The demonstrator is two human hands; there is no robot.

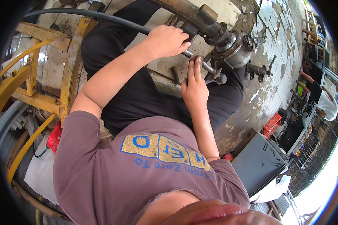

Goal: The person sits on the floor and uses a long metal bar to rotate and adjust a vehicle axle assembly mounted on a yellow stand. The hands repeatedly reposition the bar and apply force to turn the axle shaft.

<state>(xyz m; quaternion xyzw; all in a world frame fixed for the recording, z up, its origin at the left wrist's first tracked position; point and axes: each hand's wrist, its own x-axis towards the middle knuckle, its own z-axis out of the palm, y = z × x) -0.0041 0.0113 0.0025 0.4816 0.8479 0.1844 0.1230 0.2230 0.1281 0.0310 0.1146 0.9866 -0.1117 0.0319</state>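
A long dark metal rod point(116, 19) slants down across my lap from the upper left to a knobbed end point(221, 78). My left hand point(164, 42) is closed over the rod's middle. Nearer the knobbed end, my right hand point(195, 84) lays two straight fingers across the rod, fingertips dirty; its other fingers are partly hidden. Just beyond my hands lies a rusty axle tube point(180, 10), joined to a greasy round metal hub point(233, 52). A short dark pin point(175, 74) is below the rod, between my hands.
A yellow metal frame point(65, 82) stands close on my left. Beyond the hub a branched metal part point(260, 71) rests on the worn tiled floor point(274, 71). To my right are a dark grey panel point(257, 161) and a red crate point(272, 125). Another person point(328, 103) is at the far right.
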